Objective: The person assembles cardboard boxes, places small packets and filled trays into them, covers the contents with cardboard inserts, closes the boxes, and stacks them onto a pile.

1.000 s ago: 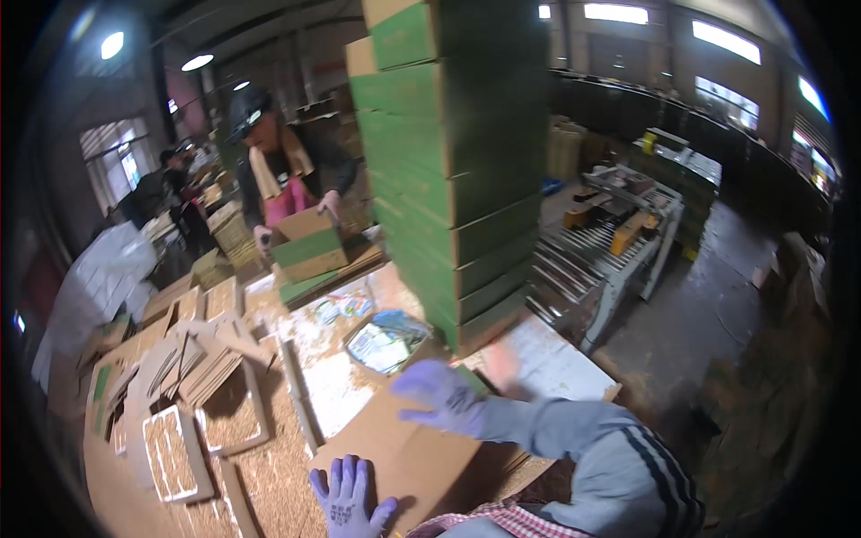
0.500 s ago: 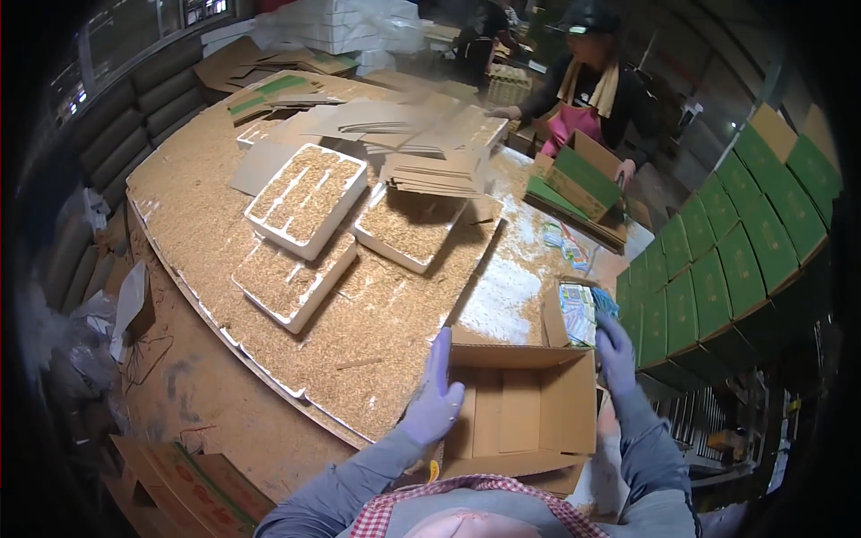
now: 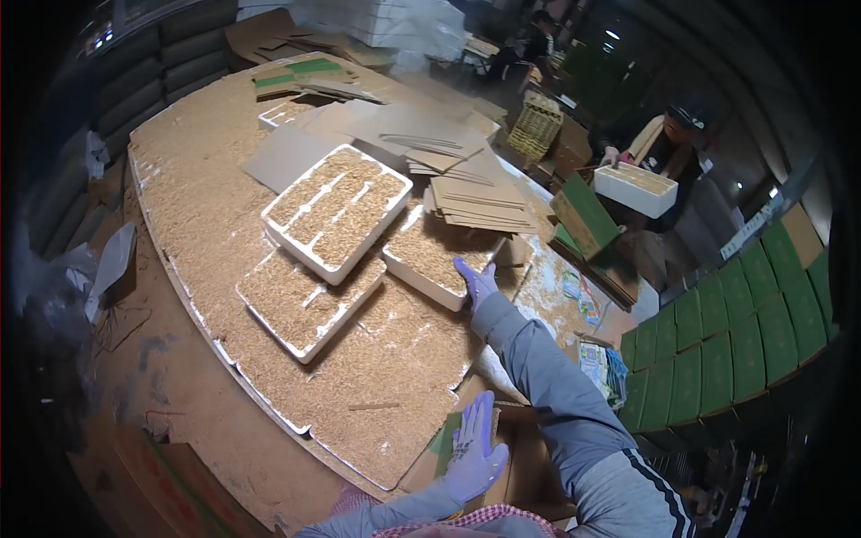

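My left hand (image 3: 468, 453), in a pale purple glove, lies flat and stretched out along the left side of an open cardboard box (image 3: 529, 466). That box stands close in front of me, partly covered by my right forearm. Further out, my right hand (image 3: 477, 285) grips the near right corner of a white foam tray (image 3: 421, 289) filled with sawdust-like shavings, its digits on either side of the rim. Beside it on the left, another foam tray (image 3: 336, 215) rests tilted partly on a lower foam tray (image 3: 309, 305), both full of the same shavings.
Shavings cover the large table (image 3: 193, 224). Flat cardboard pieces (image 3: 475, 204) lie behind the trays. Printed packets (image 3: 596, 366) sit right of my arm, near stacked green boxes (image 3: 717, 350). Across the table, a co-worker holds a white tray (image 3: 635, 190) beside an open green box (image 3: 587, 215).
My right hand has left the cardboard box and reached forward to the foam tray. My left hand stays at the box's left side. The co-worker now holds up a white tray.
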Tool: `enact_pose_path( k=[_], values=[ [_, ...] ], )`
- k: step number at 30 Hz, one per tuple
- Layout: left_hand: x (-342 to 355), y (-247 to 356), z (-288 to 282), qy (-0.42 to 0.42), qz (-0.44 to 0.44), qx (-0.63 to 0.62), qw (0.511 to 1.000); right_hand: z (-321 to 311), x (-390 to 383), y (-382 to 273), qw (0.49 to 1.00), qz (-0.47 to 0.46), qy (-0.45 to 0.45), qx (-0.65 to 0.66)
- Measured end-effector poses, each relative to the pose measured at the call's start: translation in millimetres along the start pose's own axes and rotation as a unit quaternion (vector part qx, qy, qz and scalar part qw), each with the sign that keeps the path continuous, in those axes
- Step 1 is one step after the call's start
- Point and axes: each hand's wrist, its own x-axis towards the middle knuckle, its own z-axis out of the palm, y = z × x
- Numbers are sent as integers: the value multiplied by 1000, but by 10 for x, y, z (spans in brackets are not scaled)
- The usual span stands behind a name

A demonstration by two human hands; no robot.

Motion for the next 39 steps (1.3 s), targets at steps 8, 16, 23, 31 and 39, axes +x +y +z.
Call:
enact_pose_path(
  k=[8, 16, 23, 31, 39],
  values=[
    [0, -58, -96, 0, -121, -210, 970, -1739, -925, -1208, 973, 144, -170, 62],
    [268, 174, -129, -41, -200, -215, 955, -2758, -3284, -2338, 983, -42, -122, -131],
    [413, 3, -220, -89, -174, -281, 940, -2594, -3282, -2296, 812, 193, -416, -360],
    [242, 90, -107, 16, -152, -199, 968, -2936, -2693, -590, 695, -179, -391, -577],
    [325, 273, -82, -83, -115, -167, 976, -2791, -2940, -208, 422, -409, -181, -788]
  ],
)
